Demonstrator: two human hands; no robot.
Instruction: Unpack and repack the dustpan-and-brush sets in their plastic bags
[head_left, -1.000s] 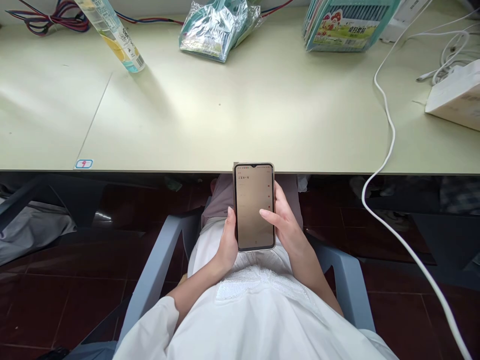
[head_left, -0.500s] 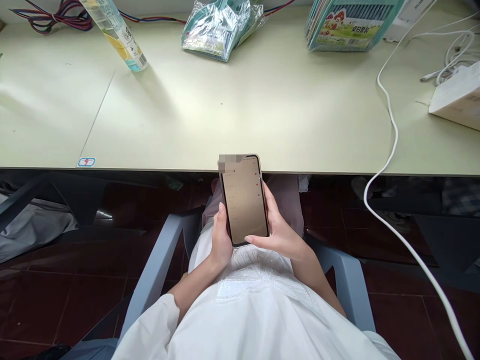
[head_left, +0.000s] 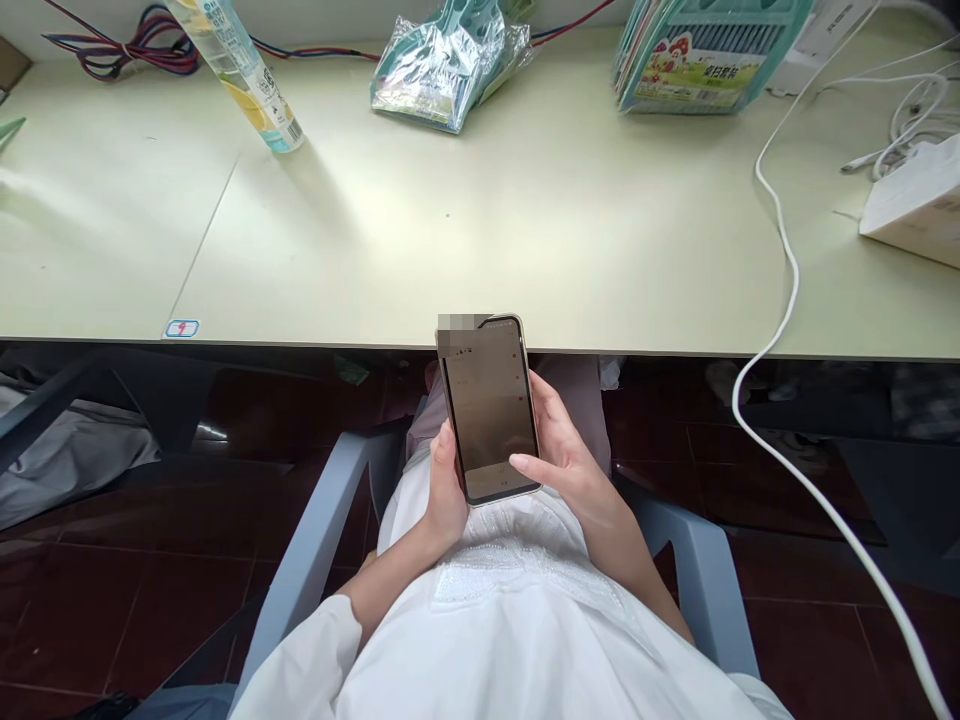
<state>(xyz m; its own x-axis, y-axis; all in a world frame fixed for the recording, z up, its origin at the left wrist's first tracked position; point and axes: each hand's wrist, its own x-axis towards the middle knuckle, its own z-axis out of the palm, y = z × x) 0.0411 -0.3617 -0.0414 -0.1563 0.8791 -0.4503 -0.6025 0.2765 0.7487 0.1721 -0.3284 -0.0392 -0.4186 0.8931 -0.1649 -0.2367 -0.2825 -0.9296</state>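
Note:
A smartphone [head_left: 491, 420] is held upright over my lap, its top end near the front edge of the table. My left hand [head_left: 447, 490] is closed around its lower left side, the thumb along the edge. Along the right side, the fingers of my right hand [head_left: 566, 450] support the phone, and the right thumb reaches over the lower part of the screen. The screen is dim, with small red marks near its right side and a lighter band at the bottom. The fingers behind the phone are hidden.
On the table [head_left: 525, 250] stand a drink bottle [head_left: 255, 90], a plastic-wrapped dustpan set [head_left: 442, 75], stacked dustpan sets [head_left: 697, 60] and a white box [head_left: 915, 205]. A white cable [head_left: 787, 290] hangs over the front edge at right. Chair armrests [head_left: 322, 530] flank me.
The right thumb has moved slightly up and right over the screen. The screen has darkened, and a lighter band shows at its bottom. The view has shifted slightly.

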